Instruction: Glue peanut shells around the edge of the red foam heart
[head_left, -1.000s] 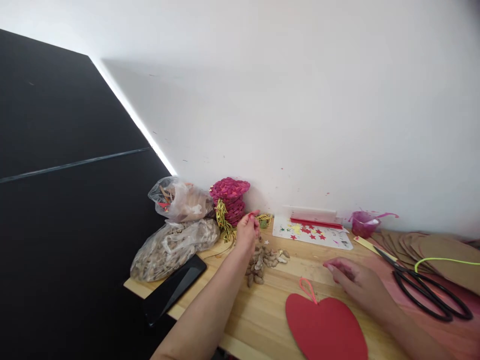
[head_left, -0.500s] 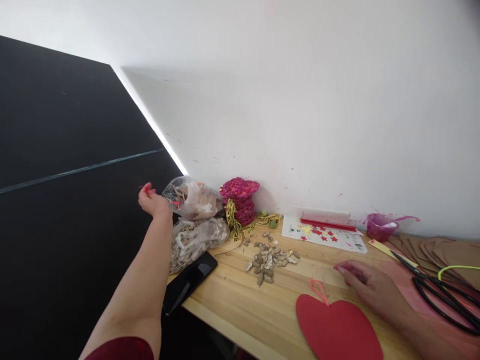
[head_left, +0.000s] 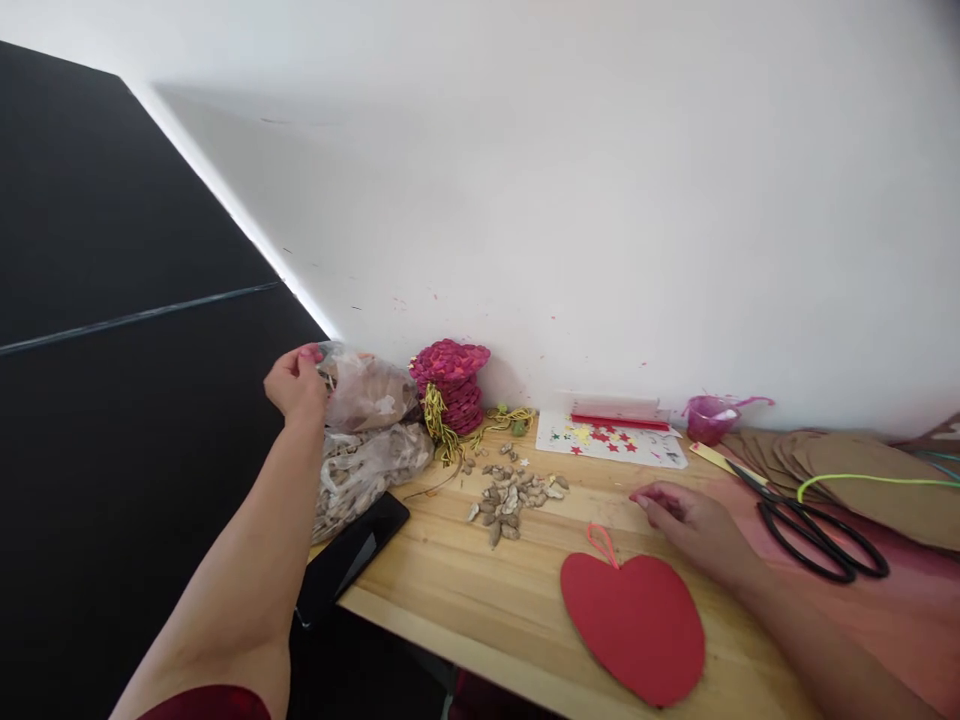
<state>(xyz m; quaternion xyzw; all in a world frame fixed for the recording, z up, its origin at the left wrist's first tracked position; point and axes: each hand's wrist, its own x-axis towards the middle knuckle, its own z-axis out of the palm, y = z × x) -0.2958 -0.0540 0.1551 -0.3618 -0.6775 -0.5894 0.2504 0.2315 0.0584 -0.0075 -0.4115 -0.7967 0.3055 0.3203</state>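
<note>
My left hand point(head_left: 296, 382) is at the mouth of a clear plastic bag point(head_left: 371, 392) of brown scraps, its fingertips pinched on the bag's edge. Below that bag lies a second plastic bag point(head_left: 367, 475) full of peanut shells. My right hand point(head_left: 686, 525) rests on the wooden table point(head_left: 450, 590), loosely curled, with no object visible in it. Just left of it lies a red heart-shaped cutout point(head_left: 637, 625) with a pink loop point(head_left: 602, 545) at its top. Loose peanut shells point(head_left: 510, 505) form a small heap in the middle.
A black phone point(head_left: 352, 560) lies at the table's left edge. Along the wall stand a magenta woven pot point(head_left: 450, 385), a white sheet with star stickers point(head_left: 611, 440) and a purple cup point(head_left: 711, 418). Black-handled scissors point(head_left: 817, 535) lie beside brown cardboard pieces point(head_left: 862, 485) on the right.
My left hand has closed on the edge of the upper bag, where before it was raised beside it. The view has swung right; my right hand stays on the table.
</note>
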